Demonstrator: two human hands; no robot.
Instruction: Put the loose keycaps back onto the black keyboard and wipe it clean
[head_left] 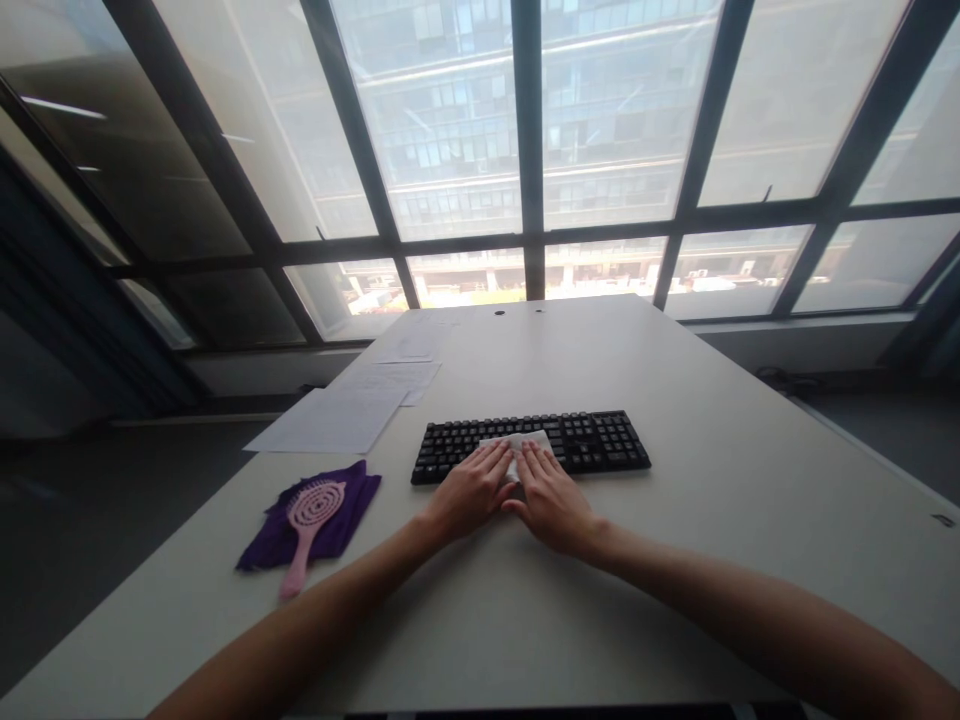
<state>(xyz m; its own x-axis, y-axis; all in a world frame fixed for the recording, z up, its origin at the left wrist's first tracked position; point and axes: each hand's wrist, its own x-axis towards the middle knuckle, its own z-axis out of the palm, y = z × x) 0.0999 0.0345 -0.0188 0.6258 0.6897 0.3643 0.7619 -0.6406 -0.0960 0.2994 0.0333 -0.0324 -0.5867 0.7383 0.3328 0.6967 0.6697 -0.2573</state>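
A black keyboard (pixel 600 442) lies across the white table in front of me. On its middle rests a small white cloth or tissue (pixel 534 438), partly covered by my fingers. My left hand (pixel 474 488) lies flat on the left side of the white piece, fingers stretched forward. Beside it, my right hand (pixel 551 500) lies flat on the right side, its fingers also extended. The thumbs come close together between the hands. Neither hand is wrapped around anything.
Left of the keyboard, a pink hairbrush (pixel 311 515) lies on a folded purple cloth (pixel 352 510). Several sheets of paper (pixel 330 420) spread along the left edge of the white table (pixel 585 360). Large windows (pixel 450 120) stand beyond the far end.
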